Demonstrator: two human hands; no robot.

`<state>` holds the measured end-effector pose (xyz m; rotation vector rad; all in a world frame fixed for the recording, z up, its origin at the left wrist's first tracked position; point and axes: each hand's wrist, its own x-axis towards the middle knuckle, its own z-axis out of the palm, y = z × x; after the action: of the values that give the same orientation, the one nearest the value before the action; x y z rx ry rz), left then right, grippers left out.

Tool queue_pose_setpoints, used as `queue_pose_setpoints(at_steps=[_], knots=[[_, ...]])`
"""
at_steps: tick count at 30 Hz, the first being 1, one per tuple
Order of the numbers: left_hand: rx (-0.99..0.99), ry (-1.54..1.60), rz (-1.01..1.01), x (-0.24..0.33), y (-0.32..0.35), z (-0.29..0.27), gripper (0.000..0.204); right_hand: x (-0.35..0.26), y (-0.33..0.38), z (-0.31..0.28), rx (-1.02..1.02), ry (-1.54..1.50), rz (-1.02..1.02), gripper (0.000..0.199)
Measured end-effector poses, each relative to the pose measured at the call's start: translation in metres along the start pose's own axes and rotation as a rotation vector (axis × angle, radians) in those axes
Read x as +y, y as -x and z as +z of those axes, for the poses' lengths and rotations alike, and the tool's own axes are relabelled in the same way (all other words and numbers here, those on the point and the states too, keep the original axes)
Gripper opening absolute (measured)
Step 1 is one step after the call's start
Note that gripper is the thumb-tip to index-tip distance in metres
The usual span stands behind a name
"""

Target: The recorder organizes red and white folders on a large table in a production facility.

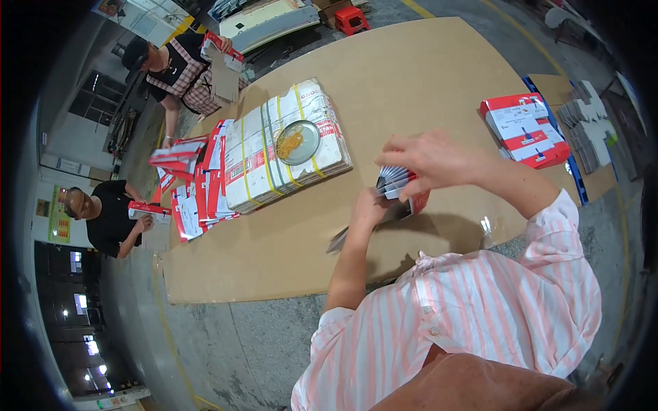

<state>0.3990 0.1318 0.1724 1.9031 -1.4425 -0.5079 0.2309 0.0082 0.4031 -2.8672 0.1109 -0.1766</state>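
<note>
Close to my body, over the near side of the table, I hold a bundle of flat folded cartons (393,181) with pale, fanned-out edges and a bit of red at one side. My left hand (369,208) is closed around its lower left part, though most of those fingers are hidden. From above, my right hand (433,161) arches over the bundle, its thumb and fingers curved on either side. A dark grey flap (339,240) sticks out below my left wrist.
A cardboard-covered table (404,75) bears a strapped white carton pack (250,164) with a round dish (308,147) of rubber bands on it. Red-and-white cartons (528,130) are stacked at right; more (205,198) lie at left. Two people handle cartons across the left side.
</note>
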Motion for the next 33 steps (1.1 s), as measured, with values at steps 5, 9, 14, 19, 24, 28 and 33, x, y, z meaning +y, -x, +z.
queue_pose_setpoints(at_steps=[5, 9, 14, 19, 24, 28, 33], knots=[[-0.052, -0.033, -0.061, 0.008, 0.000, -0.005, 0.032, 0.019, 0.014, 0.012, 0.062, 0.096, 0.003, 0.078], [-0.066, -0.066, -0.047, 0.017, 0.001, -0.016, 0.032, 0.020, 0.011, 0.031, -0.027, 0.272, 0.022, 0.096], [-0.144, -0.200, -0.121, 0.034, -0.009, -0.013, 0.045, 0.066, 0.005, 0.046, -0.113, -0.020, -0.155, 0.099], [-0.146, -0.029, -0.004, 0.027, 0.000, -0.024, 0.056, 0.069, -0.010, 0.054, -0.314, -0.079, -0.140, 0.102], [-0.109, -0.049, 0.036, 0.027, -0.007, -0.015, 0.051, 0.066, 0.014, 0.054, -0.272, -0.201, -0.059, 0.104], [-0.042, -0.028, 0.068, 0.044, -0.005, -0.018, 0.049, 0.056, 0.023, 0.070, -0.023, -0.129, -0.039, 0.095], [-0.194, -0.042, 0.018, 0.018, -0.008, -0.022, 0.043, 0.063, 0.007, 0.078, -0.087, -0.183, -0.034, 0.066]])
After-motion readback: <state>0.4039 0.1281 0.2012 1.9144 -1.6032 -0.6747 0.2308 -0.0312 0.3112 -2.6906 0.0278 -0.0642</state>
